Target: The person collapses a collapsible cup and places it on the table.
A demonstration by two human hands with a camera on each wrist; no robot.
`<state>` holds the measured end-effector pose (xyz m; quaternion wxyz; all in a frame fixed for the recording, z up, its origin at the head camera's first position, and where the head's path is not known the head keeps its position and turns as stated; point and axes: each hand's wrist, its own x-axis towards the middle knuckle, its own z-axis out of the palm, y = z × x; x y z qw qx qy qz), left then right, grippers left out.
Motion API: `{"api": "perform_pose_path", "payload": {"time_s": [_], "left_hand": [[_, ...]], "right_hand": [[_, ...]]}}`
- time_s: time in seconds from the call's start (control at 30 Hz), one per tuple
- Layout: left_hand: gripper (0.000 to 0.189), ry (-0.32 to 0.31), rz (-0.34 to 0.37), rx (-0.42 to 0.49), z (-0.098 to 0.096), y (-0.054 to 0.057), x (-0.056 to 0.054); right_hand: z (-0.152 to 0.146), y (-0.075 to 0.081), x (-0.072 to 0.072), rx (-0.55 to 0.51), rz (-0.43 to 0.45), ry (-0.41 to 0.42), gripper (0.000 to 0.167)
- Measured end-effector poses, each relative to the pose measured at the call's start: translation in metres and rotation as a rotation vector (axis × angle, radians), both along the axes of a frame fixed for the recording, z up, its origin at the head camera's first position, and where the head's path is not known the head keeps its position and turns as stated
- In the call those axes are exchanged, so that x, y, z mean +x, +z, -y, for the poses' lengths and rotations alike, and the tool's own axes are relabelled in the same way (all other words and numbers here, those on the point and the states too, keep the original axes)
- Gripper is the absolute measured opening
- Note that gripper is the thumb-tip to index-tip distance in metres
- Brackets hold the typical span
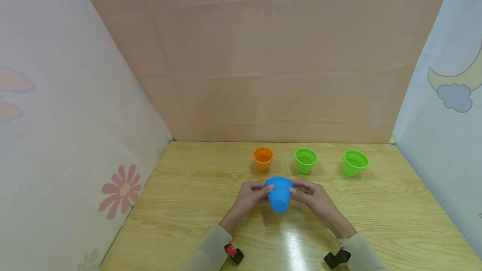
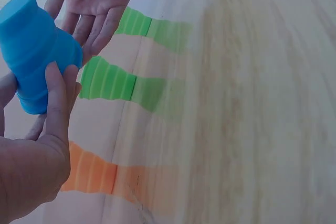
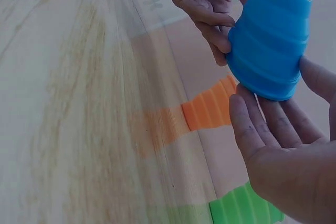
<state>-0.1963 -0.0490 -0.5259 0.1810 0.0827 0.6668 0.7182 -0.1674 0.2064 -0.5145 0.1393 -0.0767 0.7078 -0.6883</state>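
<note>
A blue ribbed cup (image 1: 280, 195) is held up over the table in front of me, tilted so that its narrow base points toward me. On its left side, my left hand (image 1: 248, 195) grips it near the wide rim, thumb on the near face and fingers behind. From the other side my right hand (image 1: 317, 200) pinches the rim area in the same way. In the right wrist view, the thumb (image 3: 316, 80) touches the blue wall while the other fingers reach beneath the rim. The inside of the cup is hidden.
Beyond the hands, an orange cup (image 1: 263, 164), a green cup (image 1: 305, 166) and another green cup (image 1: 353, 169) stand upright in a row on the wooden table (image 1: 180, 204). A brown panel (image 1: 271, 62) closes off the back, with pale printed walls at both sides.
</note>
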Motion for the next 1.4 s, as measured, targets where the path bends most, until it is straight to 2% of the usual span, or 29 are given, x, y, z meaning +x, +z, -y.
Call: {"api": "perform_pose_path", "payload": {"time_s": [0.27,0.43,0.57,0.8,0.97,1.13,1.3,1.4], "left_hand": [[0.048,0.001,0.045,-0.004,-0.003,0.002,0.001],[0.050,-0.030,0.050,-0.020,0.001,0.002,0.002],[0.050,-0.039,0.032,-0.018,0.004,-0.001,0.000],[0.043,-0.012,0.028,0.078,0.008,-0.005,-0.003],[0.040,0.011,0.078,0.130,0.009,-0.007,-0.002],[0.037,0.032,0.140,0.157,0.005,-0.009,-0.001],[0.037,0.053,0.167,0.168,0.002,-0.011,-0.001],[0.037,0.060,0.191,0.172,0.001,-0.013,-0.001]], "right_hand": [[0.001,-0.003,-0.002,-0.115,0.026,0.003,0.050],[0.003,-0.006,-0.002,-0.171,0.063,0.014,0.032],[0.004,-0.007,-0.002,-0.203,0.062,0.047,0.025],[0.006,-0.005,-0.003,-0.228,0.099,0.070,0.030],[0.007,-0.004,-0.001,-0.213,0.124,0.057,0.040],[0.004,-0.005,0.001,-0.222,0.131,0.037,0.036],[0.003,-0.003,0.001,-0.238,0.126,0.051,0.038],[0.003,-0.003,0.000,-0.242,0.135,0.039,0.033]]}}
